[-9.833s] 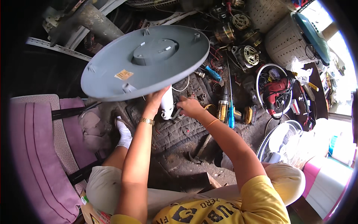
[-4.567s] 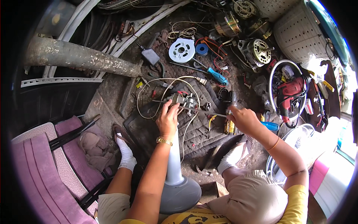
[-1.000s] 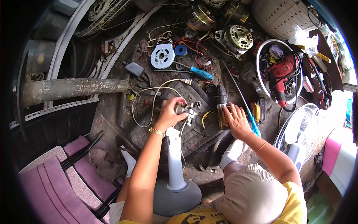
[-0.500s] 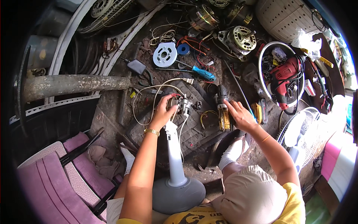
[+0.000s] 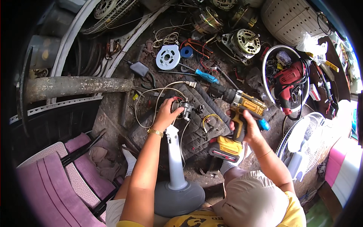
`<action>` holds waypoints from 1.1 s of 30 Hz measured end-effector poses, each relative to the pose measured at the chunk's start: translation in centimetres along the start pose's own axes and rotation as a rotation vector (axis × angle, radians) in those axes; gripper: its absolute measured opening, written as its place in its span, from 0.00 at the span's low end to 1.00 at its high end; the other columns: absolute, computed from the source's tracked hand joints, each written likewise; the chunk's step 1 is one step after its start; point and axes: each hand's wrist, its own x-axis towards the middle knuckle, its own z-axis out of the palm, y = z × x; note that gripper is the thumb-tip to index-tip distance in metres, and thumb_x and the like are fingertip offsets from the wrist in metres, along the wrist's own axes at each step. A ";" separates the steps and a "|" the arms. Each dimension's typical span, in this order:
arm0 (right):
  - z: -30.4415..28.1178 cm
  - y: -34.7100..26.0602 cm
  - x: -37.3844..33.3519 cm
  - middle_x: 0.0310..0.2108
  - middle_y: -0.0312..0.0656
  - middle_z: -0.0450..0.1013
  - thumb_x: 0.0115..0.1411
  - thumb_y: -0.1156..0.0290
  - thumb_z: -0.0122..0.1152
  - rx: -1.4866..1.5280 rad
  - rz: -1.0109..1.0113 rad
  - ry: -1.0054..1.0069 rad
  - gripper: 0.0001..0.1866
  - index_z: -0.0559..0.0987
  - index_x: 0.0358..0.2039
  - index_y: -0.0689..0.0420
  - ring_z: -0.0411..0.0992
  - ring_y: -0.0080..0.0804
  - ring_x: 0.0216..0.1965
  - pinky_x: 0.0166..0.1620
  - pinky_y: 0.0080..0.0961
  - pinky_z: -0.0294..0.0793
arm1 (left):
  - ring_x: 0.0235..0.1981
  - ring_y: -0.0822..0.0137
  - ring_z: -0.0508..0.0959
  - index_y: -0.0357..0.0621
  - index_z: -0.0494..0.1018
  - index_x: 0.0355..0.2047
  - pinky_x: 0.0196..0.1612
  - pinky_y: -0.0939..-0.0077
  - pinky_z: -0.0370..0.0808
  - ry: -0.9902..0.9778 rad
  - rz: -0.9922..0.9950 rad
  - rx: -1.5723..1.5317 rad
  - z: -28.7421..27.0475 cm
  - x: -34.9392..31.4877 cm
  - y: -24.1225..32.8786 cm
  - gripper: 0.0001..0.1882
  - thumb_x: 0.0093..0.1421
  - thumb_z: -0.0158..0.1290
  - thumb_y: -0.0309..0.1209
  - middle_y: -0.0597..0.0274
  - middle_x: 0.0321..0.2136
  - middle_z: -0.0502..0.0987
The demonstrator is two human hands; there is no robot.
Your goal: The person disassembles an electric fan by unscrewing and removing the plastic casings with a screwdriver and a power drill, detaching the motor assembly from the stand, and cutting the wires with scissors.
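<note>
My left hand point(image 5: 168, 113) is closed around a small fan motor point(image 5: 185, 109) with red and white wires, at the top of a stand fan's white post point(image 5: 175, 159). The post rises from a round grey base point(image 5: 179, 198) close to my body. My right hand point(image 5: 247, 128) grips a yellow and black cordless drill point(image 5: 238, 109) by its handle, raised over the floor and with its chuck toward the upper left. Behind the drill a blue handle point(image 5: 263, 125) shows in part. A blue-handled screwdriver point(image 5: 206, 75) lies beyond the motor.
A dark folded mat point(image 5: 200, 140) lies under the work. Farther off are a light blue disc point(image 5: 167, 57), a black adapter point(image 5: 139, 69) and several bare motors point(image 5: 247, 42). At the right stand a basin point(image 5: 266, 81) with a red corded drill point(image 5: 289, 77) and a white fan point(image 5: 298, 143).
My right hand has closed on the cordless drill and lifted it off the floor, turning its chuck to the left. My left hand stays on the fan motor.
</note>
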 end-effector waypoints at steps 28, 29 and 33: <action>3.0 4.7 2.0 0.43 0.44 0.83 0.67 0.68 0.62 -0.352 0.198 0.083 0.18 0.79 0.54 0.64 0.78 0.28 0.26 0.34 0.25 0.80 | 0.59 0.45 0.71 0.45 0.68 0.65 0.64 0.52 0.67 0.234 0.170 -0.039 2.5 -1.3 -2.0 0.35 0.59 0.67 0.36 0.51 0.58 0.72; 3.0 4.8 2.1 0.43 0.44 0.83 0.67 0.68 0.62 -0.352 0.185 0.077 0.18 0.78 0.54 0.64 0.78 0.28 0.26 0.34 0.26 0.80 | 0.59 0.45 0.71 0.45 0.68 0.65 0.64 0.52 0.67 0.235 0.170 -0.039 2.5 -1.3 -2.1 0.35 0.59 0.67 0.36 0.51 0.58 0.72; 3.3 3.6 2.7 0.43 0.45 0.83 0.67 0.65 0.60 -0.401 0.219 0.043 0.20 0.78 0.54 0.64 0.77 0.28 0.27 0.34 0.23 0.80 | 0.59 0.44 0.70 0.44 0.66 0.65 0.64 0.52 0.66 0.231 0.196 -0.004 2.4 -1.2 -2.3 0.35 0.60 0.67 0.35 0.50 0.59 0.72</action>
